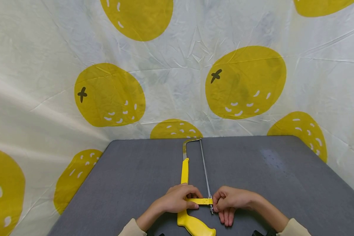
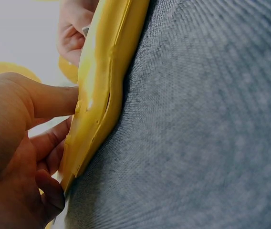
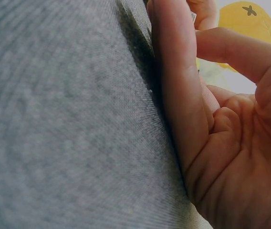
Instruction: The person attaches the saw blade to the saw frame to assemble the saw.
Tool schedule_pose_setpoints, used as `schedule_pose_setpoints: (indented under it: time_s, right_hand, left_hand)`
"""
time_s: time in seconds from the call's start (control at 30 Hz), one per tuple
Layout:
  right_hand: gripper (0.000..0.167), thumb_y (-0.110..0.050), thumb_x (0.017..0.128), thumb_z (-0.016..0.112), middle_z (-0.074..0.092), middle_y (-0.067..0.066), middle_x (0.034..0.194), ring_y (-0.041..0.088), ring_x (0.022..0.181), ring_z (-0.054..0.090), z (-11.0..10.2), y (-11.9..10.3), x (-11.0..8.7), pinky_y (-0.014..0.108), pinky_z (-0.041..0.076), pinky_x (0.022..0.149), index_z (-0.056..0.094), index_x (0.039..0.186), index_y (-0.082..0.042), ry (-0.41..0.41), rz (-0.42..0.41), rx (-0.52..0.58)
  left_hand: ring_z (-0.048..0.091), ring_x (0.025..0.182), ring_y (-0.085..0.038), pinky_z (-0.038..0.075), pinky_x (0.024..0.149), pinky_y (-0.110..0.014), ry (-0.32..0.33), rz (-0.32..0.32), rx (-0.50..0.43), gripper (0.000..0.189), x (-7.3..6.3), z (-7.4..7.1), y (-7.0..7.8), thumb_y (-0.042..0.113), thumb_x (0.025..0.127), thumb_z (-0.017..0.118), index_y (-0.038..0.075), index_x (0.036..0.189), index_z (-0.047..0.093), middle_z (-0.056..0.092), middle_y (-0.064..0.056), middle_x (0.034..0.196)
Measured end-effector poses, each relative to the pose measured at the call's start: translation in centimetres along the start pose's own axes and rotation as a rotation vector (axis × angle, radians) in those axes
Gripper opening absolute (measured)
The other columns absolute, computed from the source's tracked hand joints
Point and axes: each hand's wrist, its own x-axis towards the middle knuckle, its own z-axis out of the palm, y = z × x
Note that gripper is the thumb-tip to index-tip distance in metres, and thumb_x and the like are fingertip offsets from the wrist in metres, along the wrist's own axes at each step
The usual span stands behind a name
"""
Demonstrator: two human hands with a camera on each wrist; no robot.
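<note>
A hacksaw [image 1: 185, 170] with a yellow frame and handle lies on the grey tabletop, its thin blade [image 1: 205, 167] running from the far metal bow back to a small metal screw fitting [image 1: 211, 209]. My left hand [image 1: 180, 198] grips the yellow frame near the handle, thumb on the near side of the crosspiece and fingers over the far side. Beside the fitting, my right hand [image 1: 231, 200] pinches at the blade's near end with thumb and forefinger; its lower fingers rest on the table. In the left wrist view the yellow handle [image 2: 99, 81] fills the middle.
The grey padded tabletop [image 1: 253, 170] stretches out around the saw. Behind it and to the left hangs a pale cloth [image 1: 174, 91] printed with big yellow fruit.
</note>
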Motion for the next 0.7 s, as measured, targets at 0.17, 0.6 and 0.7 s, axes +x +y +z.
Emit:
schedule_pose_setpoints:
  time_s: [0.17,0.6,0.7]
  right_hand:
    - [0.01,-0.003,0.097,0.058,0.074,0.003,0.075,0.005,0.061,0.072,-0.03,-0.17,-0.1,0.025,0.059,0.056,0.066,0.101,0.001,-0.006,0.0,0.005]
    - [0.008,-0.009,0.098,0.065,0.075,0.001,0.076,0.003,0.061,0.071,-0.2,-0.58,-0.24,0.024,0.058,0.056,0.067,0.101,-0.002,-0.02,0.0,-0.004]
    - [0.01,-0.011,0.099,0.065,0.074,0.001,0.076,0.003,0.061,0.071,-0.23,-0.68,-0.27,0.024,0.058,0.056,0.066,0.101,-0.001,-0.023,0.002,-0.006]
  left_hand:
    - [0.052,0.085,0.006,0.042,0.076,-0.017,0.002,-0.001,-0.001,0.019,0.02,-0.06,0.11,0.035,0.094,0.077,0.035,0.112,0.074,0.065,0.02,0.096]
    - [0.053,0.083,0.006,0.042,0.074,-0.017,0.002,-0.005,-0.023,0.018,0.32,-0.07,0.18,0.034,0.093,0.078,0.035,0.111,0.074,0.065,0.02,0.094]
    - [0.053,0.083,0.006,0.043,0.074,-0.017,0.002,-0.006,-0.024,0.018,0.33,-0.07,0.21,0.034,0.093,0.078,0.035,0.111,0.074,0.065,0.02,0.094]
